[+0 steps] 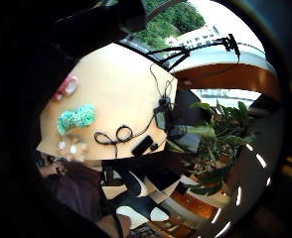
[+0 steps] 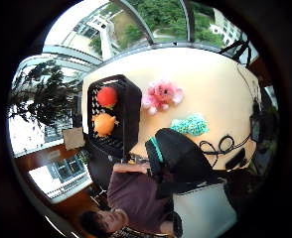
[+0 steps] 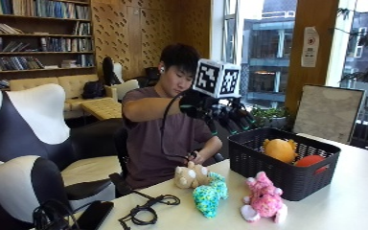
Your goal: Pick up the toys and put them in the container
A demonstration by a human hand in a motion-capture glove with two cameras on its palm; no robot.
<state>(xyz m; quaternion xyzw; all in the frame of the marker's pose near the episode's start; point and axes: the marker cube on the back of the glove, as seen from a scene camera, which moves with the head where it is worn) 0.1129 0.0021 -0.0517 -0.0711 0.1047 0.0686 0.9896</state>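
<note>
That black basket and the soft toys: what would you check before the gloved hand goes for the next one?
1. Room in the black basket: ok, only the orange toy and red toy lie inside.
2. Toys left to collect: ok, the pink toy, teal toy and beige toy lie on the table.
3. Gloved right hand free: ok, raised above the table, nothing seen in it.
4. Finger position: cannot tell.
5. Bare hand clear of the toys: not ok, it sits just behind the beige toy.
6. Cable clear of toys: ok, it lies apart, beside the teal toy.
</note>
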